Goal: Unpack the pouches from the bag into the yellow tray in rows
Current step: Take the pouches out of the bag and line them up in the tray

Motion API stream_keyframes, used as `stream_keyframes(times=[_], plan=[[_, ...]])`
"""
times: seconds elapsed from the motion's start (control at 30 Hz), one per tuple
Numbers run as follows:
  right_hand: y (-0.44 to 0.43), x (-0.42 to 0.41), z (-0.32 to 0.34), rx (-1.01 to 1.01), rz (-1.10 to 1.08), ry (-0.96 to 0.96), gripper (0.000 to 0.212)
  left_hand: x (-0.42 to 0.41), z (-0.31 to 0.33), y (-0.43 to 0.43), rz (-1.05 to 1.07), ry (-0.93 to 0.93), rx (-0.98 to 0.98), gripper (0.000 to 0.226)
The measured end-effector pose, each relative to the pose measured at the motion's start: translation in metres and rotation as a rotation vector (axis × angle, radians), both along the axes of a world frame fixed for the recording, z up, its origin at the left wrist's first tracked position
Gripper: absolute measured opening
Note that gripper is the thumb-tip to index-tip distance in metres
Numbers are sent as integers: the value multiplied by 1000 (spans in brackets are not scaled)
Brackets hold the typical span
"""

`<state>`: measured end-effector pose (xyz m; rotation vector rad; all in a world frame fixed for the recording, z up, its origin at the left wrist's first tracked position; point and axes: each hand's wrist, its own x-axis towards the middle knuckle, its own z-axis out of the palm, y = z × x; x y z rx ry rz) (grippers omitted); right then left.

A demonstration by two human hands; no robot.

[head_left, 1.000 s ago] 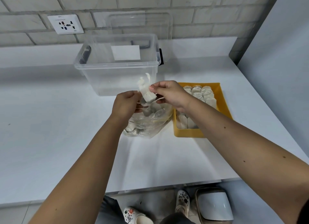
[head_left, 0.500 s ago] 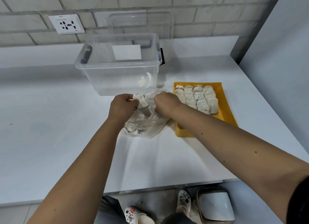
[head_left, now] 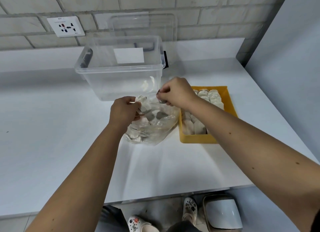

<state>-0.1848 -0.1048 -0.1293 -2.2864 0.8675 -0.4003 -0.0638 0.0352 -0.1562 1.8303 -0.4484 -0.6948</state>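
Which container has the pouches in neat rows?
The yellow tray, right of the clear bag; the bag's pouches lie jumbled.

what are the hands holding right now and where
The left hand grips the plastic bag at the left side of its open top. The right hand pinches something at the right side; the rim or something from inside, I cannot tell.

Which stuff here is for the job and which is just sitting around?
For the job: bag, held by left hand and right hand; pouches; yellow tray.
Just sitting: clear bin; lid; wall socket; floor bin.
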Motion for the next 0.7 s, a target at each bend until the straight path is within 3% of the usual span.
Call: stream_keyframes(times=[0.07, 0.17, 0.37, 0.57, 0.63, 0.7], plan=[[6, -2, 7, 128, 3, -88, 10, -5, 3, -4, -17, 103, -46, 14], [17, 0, 2, 110, 40, -62, 14, -13, 7, -8, -39, 268, -102, 17], [17, -2, -3, 67, 44, -32, 9, -17, 0, -9, -95, 245, -90, 40], [11, 0, -13, 393, -74, -142, 9, -14, -1, -6, -1, 230, -96, 7], [8, 5, -25, 289, -86, -60, 13, -10, -3, -4, 47, 206, -91, 13], [6, 9, -37, 43, -20, 138, 15, -8, -6, -3, 86, 187, -87, 16]])
